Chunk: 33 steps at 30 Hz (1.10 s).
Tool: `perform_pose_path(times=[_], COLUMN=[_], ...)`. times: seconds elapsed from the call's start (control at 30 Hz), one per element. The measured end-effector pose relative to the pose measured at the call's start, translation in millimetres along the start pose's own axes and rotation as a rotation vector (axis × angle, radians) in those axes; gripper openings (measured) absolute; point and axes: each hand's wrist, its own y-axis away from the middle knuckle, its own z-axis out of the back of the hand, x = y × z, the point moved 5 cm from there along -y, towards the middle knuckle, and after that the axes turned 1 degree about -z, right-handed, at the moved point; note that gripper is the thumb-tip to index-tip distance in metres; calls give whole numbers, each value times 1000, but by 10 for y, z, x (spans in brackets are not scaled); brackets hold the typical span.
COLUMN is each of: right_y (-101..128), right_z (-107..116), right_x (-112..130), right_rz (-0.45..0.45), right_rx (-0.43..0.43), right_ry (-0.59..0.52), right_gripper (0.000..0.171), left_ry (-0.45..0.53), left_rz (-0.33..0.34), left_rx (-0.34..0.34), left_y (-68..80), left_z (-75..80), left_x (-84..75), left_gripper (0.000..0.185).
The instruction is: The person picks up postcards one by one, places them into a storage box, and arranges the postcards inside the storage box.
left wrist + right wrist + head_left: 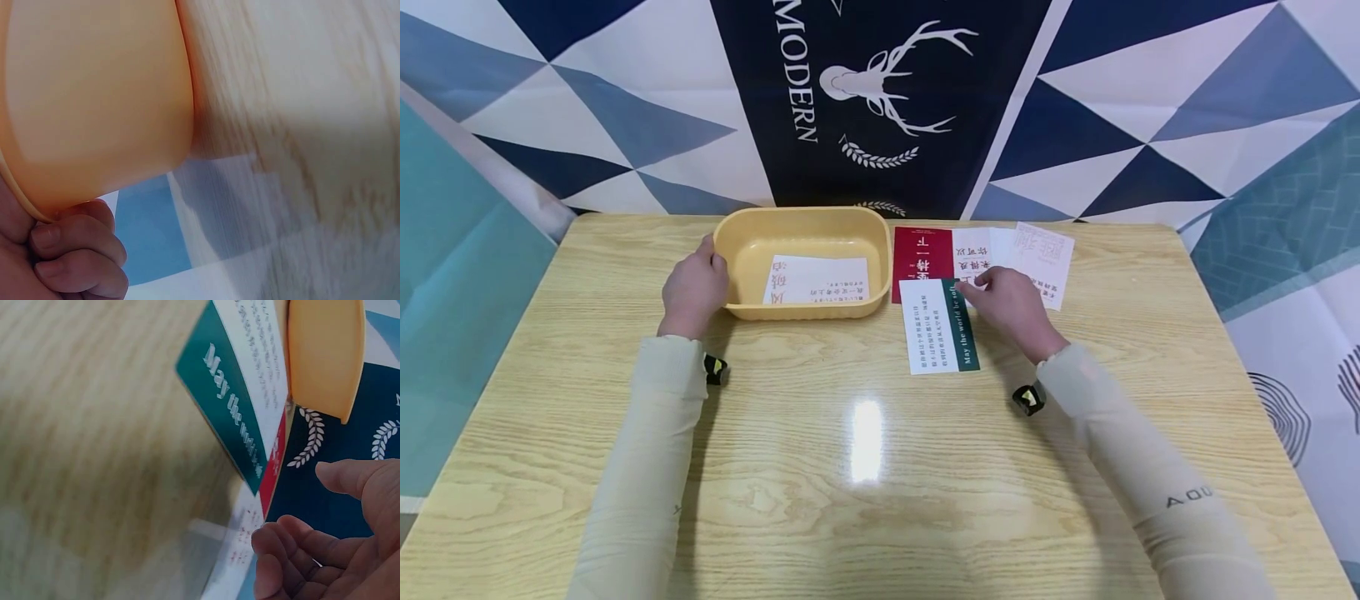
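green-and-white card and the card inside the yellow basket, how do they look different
The green-and-white card has a green band with pale English lettering; the card inside the basket shows no green, but large reddish characters at one end.
The green-and-white card is outside the yellow basket, while the other card lies in it.
Both carry smaller printed characters on white.

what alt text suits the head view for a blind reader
A person's left hand grips the rim of a yellow tray with a white card inside, while their right hand is by a corner of a green-and-white card. Other cards in red and white lie beside the tray on the wooden table.
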Motion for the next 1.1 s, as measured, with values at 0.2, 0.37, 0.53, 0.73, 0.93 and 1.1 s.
perform_pose_path(times=[0.2,0.37,0.53,0.73,0.93,1.1], right_y=[3,-1,-21,-60,-71,-70], right_z=[-61,-124,-210,-258,-263,-261], right_x=[-50,-30,9,36,40,29], right_rz=[-23,-41,-67,-107,-126,-135], right_rx=[9,17,25,13,14,18], right_ry=[9,48,101,153,173,179], right_gripper=[46,41,43,48,52,46], left_ry=[-2,-4,-2,2,1,-4], left_rz=[-1,0,11,8,-1,5], left_rx=[-7,-3,1,1,-7,-5], left_y=[-2,6,17,34,32,27], left_z=[-2,-2,7,17,20,13], left_x=[-6,-10,-9,-28,-31,-28], left_gripper=[52,52,52,53,53,52])
